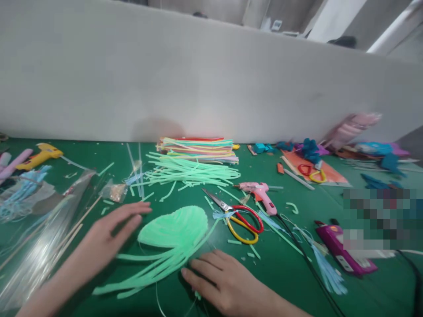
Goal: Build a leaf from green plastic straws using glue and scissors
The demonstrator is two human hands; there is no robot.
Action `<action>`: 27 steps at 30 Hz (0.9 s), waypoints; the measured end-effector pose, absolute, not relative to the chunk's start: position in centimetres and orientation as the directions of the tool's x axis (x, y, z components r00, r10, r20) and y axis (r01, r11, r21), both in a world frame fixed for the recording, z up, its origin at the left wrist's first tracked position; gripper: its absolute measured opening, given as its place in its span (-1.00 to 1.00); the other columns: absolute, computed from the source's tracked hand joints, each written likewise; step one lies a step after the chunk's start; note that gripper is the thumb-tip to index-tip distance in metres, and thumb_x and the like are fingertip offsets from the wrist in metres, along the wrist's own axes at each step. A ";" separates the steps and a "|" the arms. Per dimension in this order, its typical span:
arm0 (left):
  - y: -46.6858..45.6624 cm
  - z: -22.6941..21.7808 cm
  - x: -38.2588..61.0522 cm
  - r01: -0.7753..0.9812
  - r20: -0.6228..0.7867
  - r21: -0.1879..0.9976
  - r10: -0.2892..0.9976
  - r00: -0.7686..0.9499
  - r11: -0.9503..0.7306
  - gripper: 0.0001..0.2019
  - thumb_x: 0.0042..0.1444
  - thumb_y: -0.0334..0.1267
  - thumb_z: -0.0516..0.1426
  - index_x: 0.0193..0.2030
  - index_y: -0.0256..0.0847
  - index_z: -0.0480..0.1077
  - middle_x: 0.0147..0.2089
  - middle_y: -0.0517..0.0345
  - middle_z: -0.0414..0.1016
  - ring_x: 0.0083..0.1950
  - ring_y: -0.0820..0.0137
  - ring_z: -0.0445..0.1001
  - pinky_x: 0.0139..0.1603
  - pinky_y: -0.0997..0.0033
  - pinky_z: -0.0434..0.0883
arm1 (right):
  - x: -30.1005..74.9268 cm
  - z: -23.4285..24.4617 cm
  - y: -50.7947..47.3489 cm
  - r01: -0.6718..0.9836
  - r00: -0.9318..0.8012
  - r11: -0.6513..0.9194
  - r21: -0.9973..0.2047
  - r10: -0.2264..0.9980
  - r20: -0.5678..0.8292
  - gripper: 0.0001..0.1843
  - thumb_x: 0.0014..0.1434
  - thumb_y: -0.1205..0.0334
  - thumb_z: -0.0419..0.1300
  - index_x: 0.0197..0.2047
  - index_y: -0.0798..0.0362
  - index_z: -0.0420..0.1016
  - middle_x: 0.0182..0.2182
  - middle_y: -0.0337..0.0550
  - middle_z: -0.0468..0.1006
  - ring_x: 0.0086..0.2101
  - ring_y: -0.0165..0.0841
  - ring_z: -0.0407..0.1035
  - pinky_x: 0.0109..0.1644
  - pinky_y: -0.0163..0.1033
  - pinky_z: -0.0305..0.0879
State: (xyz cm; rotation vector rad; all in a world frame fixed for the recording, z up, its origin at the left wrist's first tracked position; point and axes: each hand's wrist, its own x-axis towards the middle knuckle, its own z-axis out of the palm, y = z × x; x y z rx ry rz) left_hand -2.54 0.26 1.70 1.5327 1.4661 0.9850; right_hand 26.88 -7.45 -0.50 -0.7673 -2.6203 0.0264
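A light green fan-shaped piece of foam strips point(175, 231) lies on the green table point(280, 264), with long loose strips trailing toward me. My left hand point(105, 235) lies flat and open just left of it, fingertips near its upper edge. My right hand point(221, 279) rests palm down at the piece's lower right, fingers stretched toward the trailing strips and touching them. Neither hand holds anything.
Red-and-yellow scissors point(239, 218) and a pink glue gun point(261, 193) lie right of the piece. Behind are loose green strips point(191, 171) and a stack of coloured strips point(201, 147). Clear wrappers point(42, 237) and a yellow glue gun point(41, 155) sit left; a purple device point(340, 248) right.
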 end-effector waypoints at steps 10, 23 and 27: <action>-2.2 -1.7 -0.5 0.648 0.308 0.451 0.788 0.533 -0.614 -0.53 0.17 -0.13 0.18 0.24 0.24 0.37 0.35 0.15 0.34 0.42 -0.08 0.14 0.40 -0.25 -0.10 | 30.1 -0.2 -7.2 0.630 -0.733 0.671 -0.391 0.680 -0.014 -0.30 0.20 0.38 0.08 0.41 0.03 0.11 0.26 0.04 0.35 0.20 -0.03 0.17 0.28 0.14 0.19; -6.0 -0.6 2.3 0.656 0.355 -0.017 0.609 0.709 -0.754 -0.64 0.26 -0.09 0.11 0.16 -0.05 0.44 0.23 0.14 0.51 0.27 0.20 0.41 0.46 0.13 -0.09 | 28.5 0.6 -6.6 0.561 -0.768 0.648 -0.515 0.640 -0.032 -0.33 0.23 0.26 0.04 0.40 0.12 0.13 0.28 0.01 0.32 0.28 -0.03 0.05 0.32 0.18 0.08; -5.2 -1.8 3.0 0.582 0.349 -0.120 0.515 0.783 -0.805 -0.71 0.31 -0.17 0.05 0.08 -0.08 0.49 0.15 0.16 0.57 0.17 0.23 0.51 0.46 0.19 -0.16 | 27.7 0.1 -6.6 0.555 -0.756 0.658 -0.508 0.655 0.023 -0.47 0.30 0.23 0.01 0.32 0.10 0.26 0.21 0.00 0.39 0.20 -0.09 0.15 0.26 0.12 0.17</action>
